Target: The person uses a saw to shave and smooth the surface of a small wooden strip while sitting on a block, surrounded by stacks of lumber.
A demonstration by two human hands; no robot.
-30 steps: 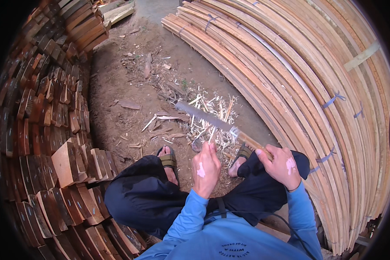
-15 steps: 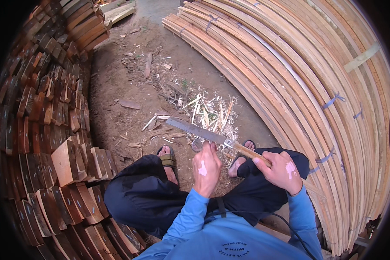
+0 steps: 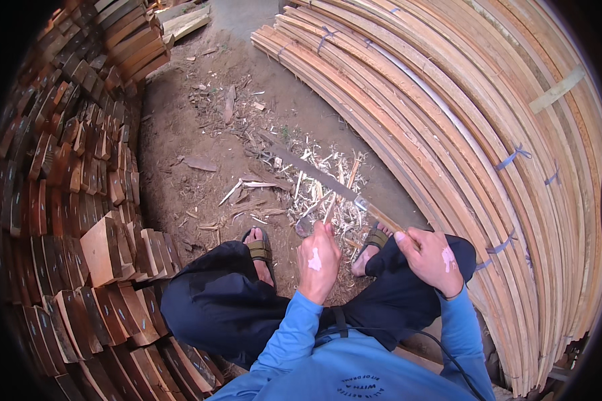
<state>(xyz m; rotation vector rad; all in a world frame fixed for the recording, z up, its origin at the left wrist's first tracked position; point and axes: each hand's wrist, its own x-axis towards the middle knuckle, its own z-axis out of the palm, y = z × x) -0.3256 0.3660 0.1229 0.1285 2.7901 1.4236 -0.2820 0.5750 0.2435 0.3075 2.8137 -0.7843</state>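
Note:
I sit with my knees apart on bare earth. My right hand (image 3: 429,257) grips the wooden handle of a long machete (image 3: 314,175), whose blade points up and to the left, raised over the ground. My left hand (image 3: 319,262) holds a thin stick of wood (image 3: 329,208) upright between my feet, right below the blade. A heap of pale wood shavings (image 3: 321,190) lies on the ground in front of my sandalled feet.
Stacked reddish wood blocks (image 3: 67,200) wall in the left side. Bundles of long, bent wooden slats (image 3: 461,120) tied with blue cord fill the right. Brown dirt (image 3: 194,134) with scattered chips lies between them.
The machete has swung: it dropped lower toward the stick half a second ago, then rose again with the blade pointing further up-left. My left hand kept hold of the stick.

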